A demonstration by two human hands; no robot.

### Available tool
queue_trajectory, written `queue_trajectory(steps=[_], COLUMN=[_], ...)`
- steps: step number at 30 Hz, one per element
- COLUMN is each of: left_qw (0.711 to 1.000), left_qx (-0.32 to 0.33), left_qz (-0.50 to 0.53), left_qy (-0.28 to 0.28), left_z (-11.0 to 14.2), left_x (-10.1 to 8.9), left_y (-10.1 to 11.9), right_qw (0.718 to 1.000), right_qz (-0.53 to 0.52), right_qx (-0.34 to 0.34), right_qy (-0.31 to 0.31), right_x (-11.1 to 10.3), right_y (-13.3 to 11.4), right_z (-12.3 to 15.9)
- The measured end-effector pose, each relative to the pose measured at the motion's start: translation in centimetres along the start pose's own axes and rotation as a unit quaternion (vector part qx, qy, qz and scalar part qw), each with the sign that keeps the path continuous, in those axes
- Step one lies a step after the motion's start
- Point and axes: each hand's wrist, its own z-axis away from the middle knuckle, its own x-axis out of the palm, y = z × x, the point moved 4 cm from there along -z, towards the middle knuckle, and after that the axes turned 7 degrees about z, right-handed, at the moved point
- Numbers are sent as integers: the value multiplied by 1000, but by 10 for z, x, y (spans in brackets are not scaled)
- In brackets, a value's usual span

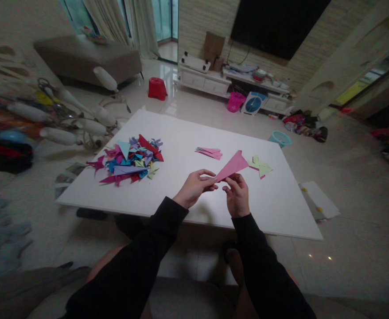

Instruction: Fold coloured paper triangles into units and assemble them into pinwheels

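Note:
A folded pink paper [233, 165], long and tapering to a point, is held above the table between both hands. My left hand [194, 187] pinches its narrow tip. My right hand [237, 194] grips its lower edge near the tip, fingers curled. Behind it lies a small stack of slim folded papers [210, 153], mostly pink. Just right of the held paper rests a pale green folded paper [262, 167] with pink bits at its edge. To the left is a heap of colourful folded paper pieces [131, 159] in purple, blue, red and pink.
Everything lies on a white table [181, 133]. Beyond it stand a red stool [157, 88], a pink basket [235, 102], a box fan [254, 103] and a low white cabinet [201, 83]. A light blue basin [280, 138] sits off the table's far right corner.

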Motion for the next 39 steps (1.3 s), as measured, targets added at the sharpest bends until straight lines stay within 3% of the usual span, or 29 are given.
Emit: queue_trajectory(steps=[7,20,31,39], left_qw=[996,999,1000,999], left_qx=[-59,29,15,33], left_qz=[57,-14,11,-31], left_qy=[-23,-37,-7,0], left_z=[2,-4,-4,-8], left_x=[9,5,4,3], left_y=[-7,-9,-12,-16], right_qw=[998,999,998,997], right_qz=[-44,23,36,65], right_qx=[-6,-39,-42,-43], right_qy=[-36,14,26,27], right_x=[5,-3,-6,-8], right_y=[0,4,8,5], right_z=[0,-3,-6,-6])
